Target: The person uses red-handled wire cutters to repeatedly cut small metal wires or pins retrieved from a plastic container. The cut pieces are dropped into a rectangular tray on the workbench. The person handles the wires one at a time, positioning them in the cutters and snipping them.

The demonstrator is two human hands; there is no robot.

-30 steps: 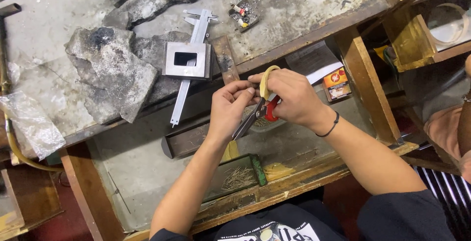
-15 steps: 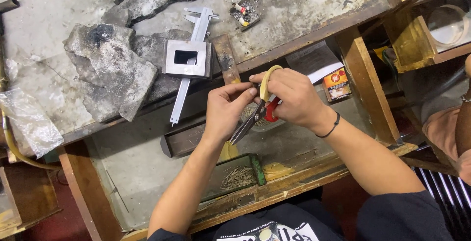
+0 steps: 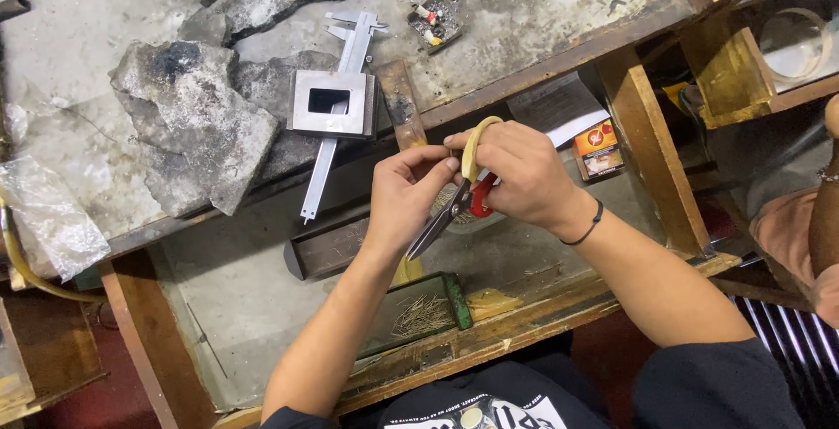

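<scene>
My right hand (image 3: 520,176) grips a pair of shears (image 3: 459,197) with a yellow loop handle and a red handle; the dark blades point down and left. My left hand (image 3: 402,197) is pinched right at the blades, fingertips touching the right hand's; whatever small piece it holds is hidden by the fingers. Both hands hover over a recessed drawer tray (image 3: 253,298) below the bench edge. Under the wrists sits a green-edged box (image 3: 428,311) with several thin metal wires in it.
On the bench top (image 3: 542,18) lie a square steel block with a rectangular hole (image 3: 332,104), a caliper (image 3: 345,71), grey charred slabs (image 3: 197,128), a small tray of bits (image 3: 434,20) and crumpled plastic (image 3: 48,215). An orange packet (image 3: 599,148) stands right. Another person's arm (image 3: 821,211) is at far right.
The hands have stayed nearly in place over the drawer, with only slight shifts of the fingers at the shears.
</scene>
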